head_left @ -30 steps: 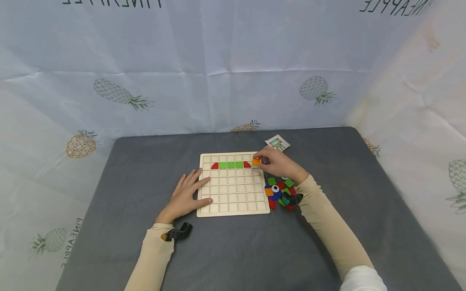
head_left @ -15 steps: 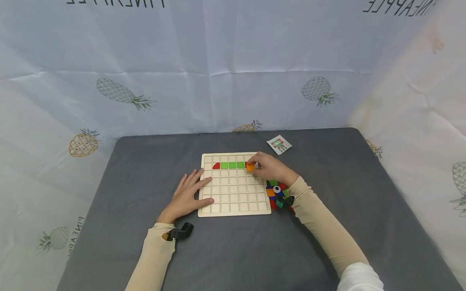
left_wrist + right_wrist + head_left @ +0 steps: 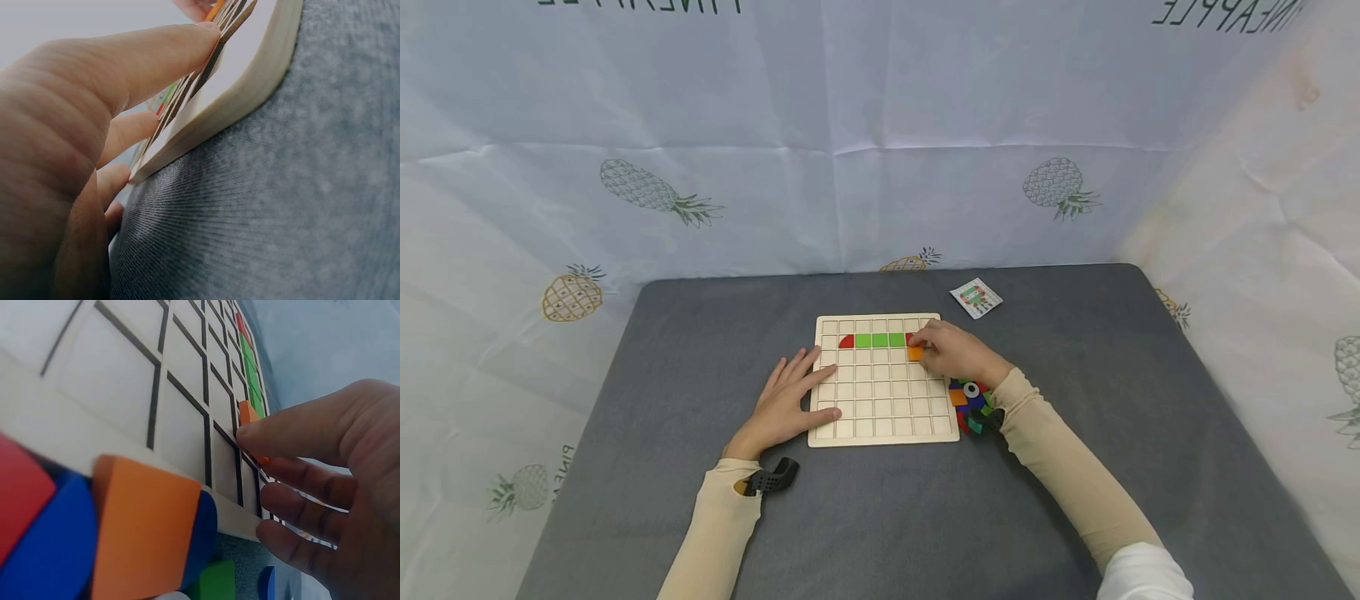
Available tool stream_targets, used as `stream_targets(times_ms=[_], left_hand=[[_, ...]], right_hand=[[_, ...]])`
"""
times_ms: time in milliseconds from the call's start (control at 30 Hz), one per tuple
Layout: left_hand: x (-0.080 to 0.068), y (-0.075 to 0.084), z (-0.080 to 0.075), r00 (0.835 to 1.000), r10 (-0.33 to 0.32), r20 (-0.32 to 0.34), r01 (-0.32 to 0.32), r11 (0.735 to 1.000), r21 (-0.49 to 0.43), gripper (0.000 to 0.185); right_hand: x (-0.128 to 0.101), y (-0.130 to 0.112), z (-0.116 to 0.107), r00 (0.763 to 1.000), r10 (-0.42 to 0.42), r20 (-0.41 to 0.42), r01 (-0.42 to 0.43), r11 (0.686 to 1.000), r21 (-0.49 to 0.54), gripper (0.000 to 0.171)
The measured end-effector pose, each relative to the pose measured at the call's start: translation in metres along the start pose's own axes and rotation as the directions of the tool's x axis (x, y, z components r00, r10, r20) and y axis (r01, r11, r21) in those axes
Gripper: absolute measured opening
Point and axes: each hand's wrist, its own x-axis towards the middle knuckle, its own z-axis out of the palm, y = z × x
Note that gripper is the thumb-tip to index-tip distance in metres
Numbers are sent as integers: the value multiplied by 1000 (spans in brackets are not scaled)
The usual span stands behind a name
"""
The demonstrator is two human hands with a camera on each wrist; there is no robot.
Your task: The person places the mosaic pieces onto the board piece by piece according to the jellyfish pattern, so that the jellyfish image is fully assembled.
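A pale wooden grid board (image 3: 880, 408) lies on the grey table. Along one of its upper rows run a red quarter-round piece (image 3: 847, 342), several green squares (image 3: 880, 340) and another red piece, partly covered by fingers. My right hand (image 3: 958, 350) pinches an orange square block (image 3: 915, 354) between thumb and fingers, at the cell just below that red piece. In the right wrist view the orange block (image 3: 248, 414) stands tilted at the grid lines. Spread over the board's left edge, my left hand (image 3: 782, 408) rests with straight fingers, its thumb (image 3: 156, 59) on the rim.
Right of the board is a heap of coloured blocks, with an orange square (image 3: 958, 397), a white ring piece (image 3: 972, 390) and blue, red and green ones, partly under the right wrist. A small printed card (image 3: 976, 297) lies behind the board. A pineapple-print cloth (image 3: 880, 208) hangs behind the table.
My right hand has carried the orange block leftward from the board's right edge, then slightly down to the cell below the right red piece. The left hand has stayed on the board.
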Motion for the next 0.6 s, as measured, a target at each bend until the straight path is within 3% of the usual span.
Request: stream_targets(times_ms=[367,600], left_hand=[[0,0,0,1000,-5,2,5,1000,-1,76],[0,1,0,1000,-3,3,3,1000,-9,76]], right_hand=[[0,1,3,999,-23,-24,23,1000,-4,29],[-3,-2,-1,999,41,21,-42,998,42,35]])
